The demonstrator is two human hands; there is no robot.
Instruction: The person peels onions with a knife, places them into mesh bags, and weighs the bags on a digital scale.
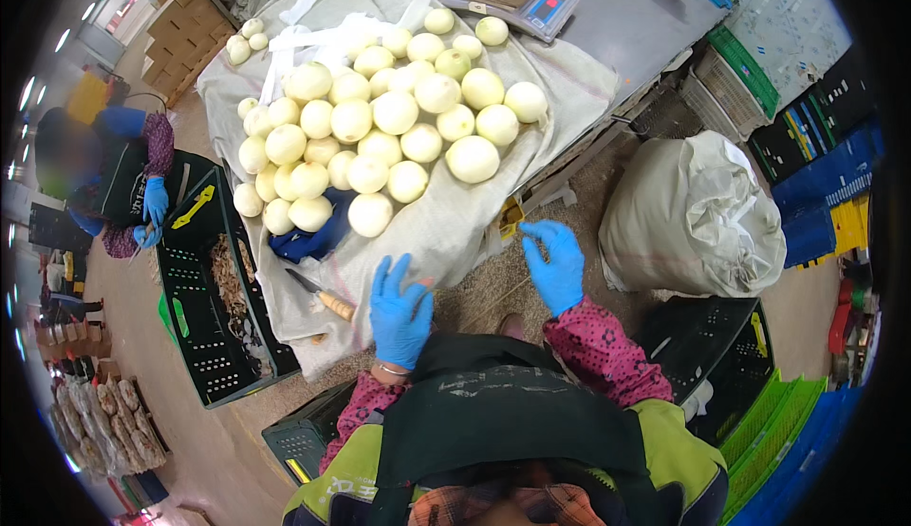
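Many peeled onions (396, 113) lie heaped on a pale woven cloth (441, 231) spread over the metal table. My left hand (401, 310), in a blue glove, hovers by the cloth's near edge with its fingers apart and nothing in them. Just left of it a knife with a wooden handle (336, 305) rests on the cloth, its blade pointing away to the left. My right hand (554, 266), gloved in blue too, is raised beyond the table's edge, fingers loosely bent and empty. Dark blue cloth (324, 231) shows under the nearest onions.
A digital scale (544, 10) carries a brown cloth at the back. To the right stands a full white woven sack (687, 216). A black crate (213, 366) with peelings is on the left, beside a co-worker in blue gloves. Another black crate (736, 362) sits at lower right.
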